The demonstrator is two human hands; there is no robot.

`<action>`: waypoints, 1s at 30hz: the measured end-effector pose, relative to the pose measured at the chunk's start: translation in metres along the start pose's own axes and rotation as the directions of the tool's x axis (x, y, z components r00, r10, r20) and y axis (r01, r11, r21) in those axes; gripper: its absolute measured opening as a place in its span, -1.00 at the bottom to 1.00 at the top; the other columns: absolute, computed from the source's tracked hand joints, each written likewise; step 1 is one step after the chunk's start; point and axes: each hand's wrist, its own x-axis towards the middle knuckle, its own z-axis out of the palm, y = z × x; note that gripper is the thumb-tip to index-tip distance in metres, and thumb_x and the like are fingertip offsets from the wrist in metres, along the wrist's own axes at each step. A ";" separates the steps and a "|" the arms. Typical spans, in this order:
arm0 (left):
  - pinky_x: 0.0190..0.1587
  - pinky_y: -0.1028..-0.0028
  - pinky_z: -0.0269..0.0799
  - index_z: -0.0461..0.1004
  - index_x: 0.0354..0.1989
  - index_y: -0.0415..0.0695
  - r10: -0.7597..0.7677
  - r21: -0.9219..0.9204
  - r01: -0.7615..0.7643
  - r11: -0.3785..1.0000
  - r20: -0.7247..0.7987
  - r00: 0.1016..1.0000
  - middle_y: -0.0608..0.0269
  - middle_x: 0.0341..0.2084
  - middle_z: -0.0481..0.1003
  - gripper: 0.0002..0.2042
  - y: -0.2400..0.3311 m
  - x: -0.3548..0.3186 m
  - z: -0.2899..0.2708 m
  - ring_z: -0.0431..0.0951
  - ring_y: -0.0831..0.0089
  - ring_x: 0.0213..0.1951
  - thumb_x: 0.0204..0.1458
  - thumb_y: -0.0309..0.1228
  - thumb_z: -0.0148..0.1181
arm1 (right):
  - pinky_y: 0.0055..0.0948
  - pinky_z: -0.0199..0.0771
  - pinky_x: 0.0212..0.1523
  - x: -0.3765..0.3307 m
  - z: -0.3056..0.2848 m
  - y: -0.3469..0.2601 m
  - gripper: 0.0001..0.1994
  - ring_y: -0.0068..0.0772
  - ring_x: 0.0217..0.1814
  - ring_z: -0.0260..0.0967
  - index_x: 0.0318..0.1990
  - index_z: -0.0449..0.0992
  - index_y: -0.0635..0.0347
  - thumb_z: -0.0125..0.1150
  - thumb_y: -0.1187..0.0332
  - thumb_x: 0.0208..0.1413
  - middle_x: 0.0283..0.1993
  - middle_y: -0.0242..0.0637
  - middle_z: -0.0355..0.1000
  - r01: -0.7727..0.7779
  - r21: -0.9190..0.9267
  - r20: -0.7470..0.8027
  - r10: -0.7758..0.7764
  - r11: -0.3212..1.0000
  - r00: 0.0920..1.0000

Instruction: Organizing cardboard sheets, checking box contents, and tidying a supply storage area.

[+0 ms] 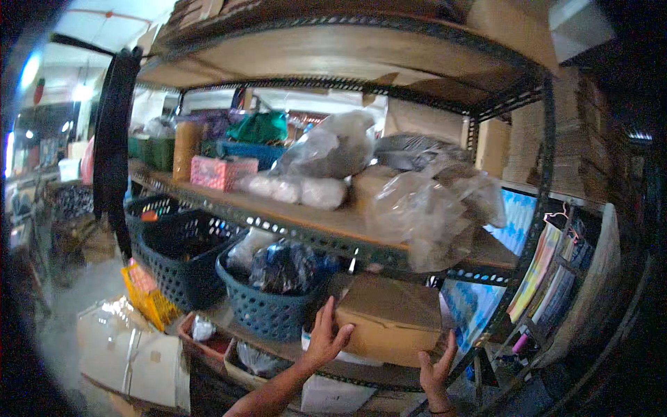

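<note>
A closed brown cardboard box [392,338] sits at the right end of the lower shelf. My left hand [325,340] is at its left side, fingers spread, the thumb over the box's front left edge. Beside the front right corner is my right hand [436,370], thumb and fingers apart; whether it touches the box I cannot tell. Left of the box stands a blue-grey laundry basket [267,311] filled with plastic-wrapped things.
The metal rack's middle shelf [333,215] carries clear plastic bags [424,212] that hang over its edge, and a pink basket [222,172]. A dark basket [184,260], a yellow crate [149,295] and a taped carton [132,361] stand left. Hanging folders [549,278] are at right.
</note>
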 end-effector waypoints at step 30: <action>-0.18 0.10 0.38 0.42 -0.17 -0.17 -0.118 0.129 0.076 0.989 0.361 0.925 -0.03 -0.15 0.40 -0.80 -0.006 -0.055 -0.056 0.42 -0.09 -0.14 0.03 -0.41 0.09 | -0.23 0.27 0.08 0.067 0.084 0.071 -0.47 -0.13 0.14 0.21 0.19 0.19 0.25 0.13 0.26 0.10 0.11 -0.07 0.24 -0.040 -0.121 0.243 0.069 0.992 0.968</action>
